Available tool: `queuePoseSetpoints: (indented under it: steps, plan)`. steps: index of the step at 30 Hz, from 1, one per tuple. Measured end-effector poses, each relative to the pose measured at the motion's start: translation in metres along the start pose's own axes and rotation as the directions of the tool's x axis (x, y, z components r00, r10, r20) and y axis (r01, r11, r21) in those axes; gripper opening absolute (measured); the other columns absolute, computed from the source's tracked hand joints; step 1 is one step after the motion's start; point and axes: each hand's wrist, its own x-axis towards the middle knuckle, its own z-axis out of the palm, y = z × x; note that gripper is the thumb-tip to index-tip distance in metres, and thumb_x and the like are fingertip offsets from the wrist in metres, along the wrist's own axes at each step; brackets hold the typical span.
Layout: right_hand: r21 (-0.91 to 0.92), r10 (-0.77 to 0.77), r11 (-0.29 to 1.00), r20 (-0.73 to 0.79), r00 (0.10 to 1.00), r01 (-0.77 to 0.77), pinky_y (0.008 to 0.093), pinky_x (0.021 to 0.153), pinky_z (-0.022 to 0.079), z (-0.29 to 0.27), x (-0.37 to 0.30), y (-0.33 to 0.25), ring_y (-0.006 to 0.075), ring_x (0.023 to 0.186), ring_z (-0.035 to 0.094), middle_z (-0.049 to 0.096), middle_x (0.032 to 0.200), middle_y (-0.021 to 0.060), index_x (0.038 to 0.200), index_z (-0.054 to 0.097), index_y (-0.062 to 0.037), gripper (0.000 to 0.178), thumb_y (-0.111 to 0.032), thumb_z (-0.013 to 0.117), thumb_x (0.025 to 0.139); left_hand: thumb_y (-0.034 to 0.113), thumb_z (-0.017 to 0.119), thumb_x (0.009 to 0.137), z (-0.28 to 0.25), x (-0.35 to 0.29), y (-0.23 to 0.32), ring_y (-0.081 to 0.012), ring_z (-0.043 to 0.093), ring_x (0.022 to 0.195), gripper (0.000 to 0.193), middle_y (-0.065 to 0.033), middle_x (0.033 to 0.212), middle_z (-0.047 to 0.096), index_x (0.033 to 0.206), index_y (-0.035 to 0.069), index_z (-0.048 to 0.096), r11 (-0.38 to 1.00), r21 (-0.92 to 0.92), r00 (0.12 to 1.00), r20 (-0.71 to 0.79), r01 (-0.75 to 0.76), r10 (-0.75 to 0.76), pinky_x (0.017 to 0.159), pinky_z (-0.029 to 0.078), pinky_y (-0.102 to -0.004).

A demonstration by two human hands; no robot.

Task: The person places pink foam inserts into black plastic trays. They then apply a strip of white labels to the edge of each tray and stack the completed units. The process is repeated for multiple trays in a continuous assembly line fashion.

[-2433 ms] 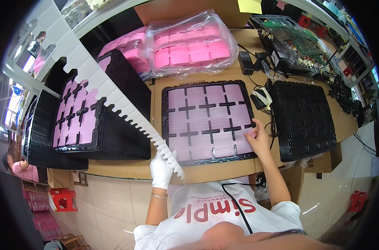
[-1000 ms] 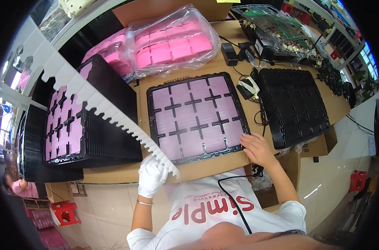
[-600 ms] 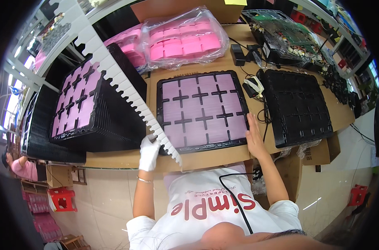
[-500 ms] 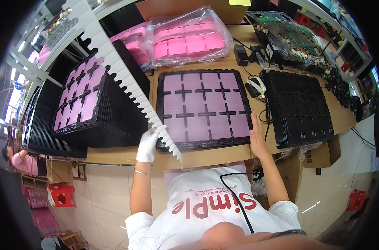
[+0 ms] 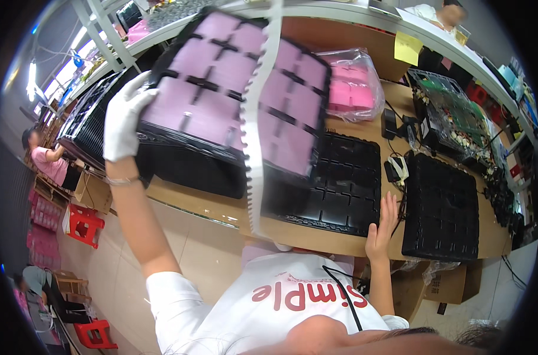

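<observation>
Tray (image 5: 222,84) tilted, gloved left hand (image 5: 123,123) gripping edge

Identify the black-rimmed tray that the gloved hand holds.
The tilted tray at the left hand: its pockets show pink, whereas the middle tray and far-right tray show only black.

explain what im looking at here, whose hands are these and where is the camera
No machine here: these are one person's own hands. Every picture comes from a wide fisheye camera on their head, so straight edges bend. The gloved left hand holds the left edge of a tilted pink-and-black tray. The bare right hand is open beside a black tray on the brown work surface. Another black tray lies further right. A pale toothed strip crosses the view.
</observation>
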Motion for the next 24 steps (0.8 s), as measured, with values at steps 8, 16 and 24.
queuePoseSetpoints:
  steps: [8,16,24]
  plan:
    - [0.149,-0.01,0.989,0.133,0.991,-0.01,0.0494,0.112,0.025,0.02,0.009,-0.022,0.0408,0.139,0.032,0.04,0.146,0.0208,0.137,0.046,0.0012,0.048,-0.028,0.045,0.098,0.003,0.064,0.08,-0.163,0.072,-0.139,-0.0139,0.065,0.096,0.05,-0.0088,0.117,0.066,0.129,0.0,0.058,0.885,-0.242,0.916,0.056,0.398,-0.397,0.086,0.052,-0.0254]
    - [0.124,-0.045,0.992,0.178,0.983,0.023,0.0502,0.111,0.028,0.028,0.03,-0.04,0.0429,0.137,0.033,0.04,0.145,0.0219,0.134,0.048,0.0008,0.048,-0.027,0.05,0.095,0.032,0.074,0.081,0.006,0.007,-0.037,-0.0272,0.053,0.124,0.057,-0.0163,0.137,0.053,0.129,0.004,0.058,0.958,0.21,0.933,0.339,-0.196,0.117,0.104,0.041,-0.0391]
    - [0.205,-0.102,0.977,0.22,0.97,0.057,0.0501,0.11,0.029,0.032,0.037,-0.049,0.0424,0.137,0.034,0.04,0.145,0.0217,0.132,0.051,0.0005,0.048,-0.029,0.051,0.095,0.022,0.065,0.085,0.052,-0.035,-0.019,-0.0361,0.046,0.129,0.04,-0.0172,0.147,0.042,0.123,0.012,0.061,0.561,0.587,0.762,0.635,-0.584,0.128,0.109,0.035,-0.0492]
